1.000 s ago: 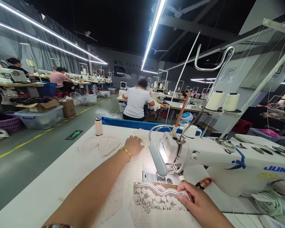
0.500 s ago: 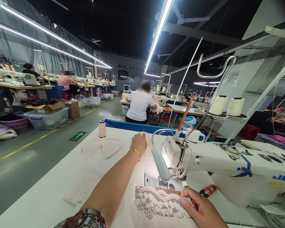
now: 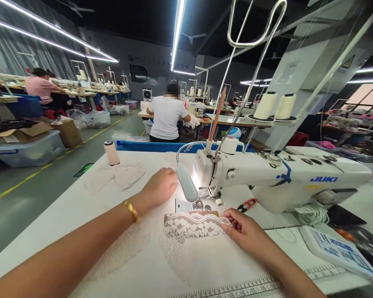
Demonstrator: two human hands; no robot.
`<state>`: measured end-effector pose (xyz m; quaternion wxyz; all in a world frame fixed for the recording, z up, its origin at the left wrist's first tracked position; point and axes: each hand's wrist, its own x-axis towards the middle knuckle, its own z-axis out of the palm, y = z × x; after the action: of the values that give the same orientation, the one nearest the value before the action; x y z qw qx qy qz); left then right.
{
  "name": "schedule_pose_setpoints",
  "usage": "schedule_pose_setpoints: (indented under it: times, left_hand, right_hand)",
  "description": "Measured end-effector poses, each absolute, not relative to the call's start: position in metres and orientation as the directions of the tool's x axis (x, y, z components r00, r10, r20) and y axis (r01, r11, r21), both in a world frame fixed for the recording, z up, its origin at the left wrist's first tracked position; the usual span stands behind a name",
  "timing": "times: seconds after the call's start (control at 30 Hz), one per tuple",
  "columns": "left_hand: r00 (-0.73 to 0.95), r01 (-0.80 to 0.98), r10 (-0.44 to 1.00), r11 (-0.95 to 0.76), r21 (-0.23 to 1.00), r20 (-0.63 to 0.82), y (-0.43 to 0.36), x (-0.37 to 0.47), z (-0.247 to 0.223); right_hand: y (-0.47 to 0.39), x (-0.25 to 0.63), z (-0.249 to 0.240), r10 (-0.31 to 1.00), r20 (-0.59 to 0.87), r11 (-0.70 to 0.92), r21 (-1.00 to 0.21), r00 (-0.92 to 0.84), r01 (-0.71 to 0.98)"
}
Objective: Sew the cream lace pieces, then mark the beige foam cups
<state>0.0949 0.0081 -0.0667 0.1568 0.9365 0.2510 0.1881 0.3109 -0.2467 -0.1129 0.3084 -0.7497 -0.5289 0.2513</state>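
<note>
Lace-edged fabric (image 3: 194, 227) lies on the table (image 3: 59, 219), just on your side of the needle plate (image 3: 182, 205) of the sewing machine (image 3: 251, 169). Your right hand (image 3: 247, 231) has its fingers clamped on the right end of the lace border — a grip that probably keeps the scalloped edge spread and aligned. Your left hand (image 3: 158, 188) extends beyond the lace, beside the lamp (image 3: 187, 184); blur and the lamp hide its fingertips, so whether the fingers are apart or together cannot be told. Pale fabric pieces (image 3: 129, 176) and a thread spool (image 3: 112, 153) lie to the left, presumably within reach; red-handled snips (image 3: 247, 205) sit near the right hand, likely for handy access.
</note>
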Motion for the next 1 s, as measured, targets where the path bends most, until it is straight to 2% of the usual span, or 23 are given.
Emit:
schedule_pose_setpoints:
  times: [0.13, 0.17, 0.2, 0.27, 0.37, 0.43, 0.53, 0.6, 0.63, 0.7, 0.73, 0.87, 1.0]
  left_hand:
    - [0.964, 0.065, 0.160, -0.917, 0.393, 0.214, -0.046, 0.064, -0.078]
    - [0.978, 0.024, 0.106, -0.914, 0.405, 0.181, -0.059, 0.060, -0.081]
    - [0.984, 0.045, 0.111, -0.913, 0.406, 0.139, -0.070, 0.059, -0.083]
    - [0.975, 0.178, 0.216, -0.906, 0.384, 0.058, -0.089, 0.061, -0.084]
    - [0.940, 0.310, 0.340, -0.875, 0.373, 0.016, -0.102, 0.071, -0.076]
    - [0.922, 0.346, 0.386, -0.809, 0.475, -0.013, -0.101, 0.077, -0.068]
    - [0.871, 0.429, 0.446, -0.491, 0.758, -0.204, -0.091, 0.082, -0.057]
    - [0.853, 0.437, 0.438, -0.301, 0.848, -0.284, -0.084, 0.082, -0.055]
    - [0.853, 0.422, 0.439, -0.267, 0.866, -0.281, -0.081, 0.081, -0.055]
    - [0.854, 0.412, 0.447, -0.275, 0.869, -0.264, -0.077, 0.079, -0.059]
    - [0.853, 0.420, 0.449, -0.284, 0.862, -0.267, -0.076, 0.077, -0.061]
    - [0.841, 0.460, 0.467, -0.348, 0.817, -0.275, -0.073, 0.074, -0.073]
    - [0.849, 0.433, 0.492, -0.439, 0.787, -0.193, -0.073, 0.076, -0.081]
  right_hand:
    - [-0.247, 0.305, -0.112, 0.929, 0.013, -0.235, -0.752, 0.371, 0.615]
    - [-0.245, 0.305, -0.112, 0.926, 0.027, -0.226, -0.759, 0.377, 0.611]
    - [-0.244, 0.304, -0.111, 0.922, 0.038, -0.221, -0.764, 0.385, 0.606]
    - [-0.241, 0.305, -0.110, 0.914, 0.064, -0.210, -0.769, 0.401, 0.603]
    - [-0.238, 0.300, -0.102, 0.899, 0.132, -0.177, -0.763, 0.417, 0.622]
    - [-0.238, 0.288, -0.094, 0.896, 0.179, -0.145, -0.748, 0.407, 0.648]
    - [-0.237, 0.259, -0.079, 0.932, 0.210, -0.037, -0.757, 0.296, 0.652]
    - [-0.238, 0.241, -0.070, 0.958, 0.188, 0.044, -0.842, 0.216, 0.538]
    - [-0.240, 0.235, -0.067, 0.961, 0.186, 0.069, -0.877, 0.204, 0.475]
    - [-0.244, 0.231, -0.066, 0.953, 0.208, 0.100, -0.903, 0.222, 0.419]
    - [-0.247, 0.232, -0.067, 0.944, 0.236, 0.113, -0.887, 0.230, 0.448]
    - [-0.263, 0.242, -0.081, 0.953, 0.288, 0.150, -0.725, 0.098, 0.672]
    - [-0.268, 0.234, -0.101, 0.929, 0.364, 0.273, -0.564, -0.062, 0.780]
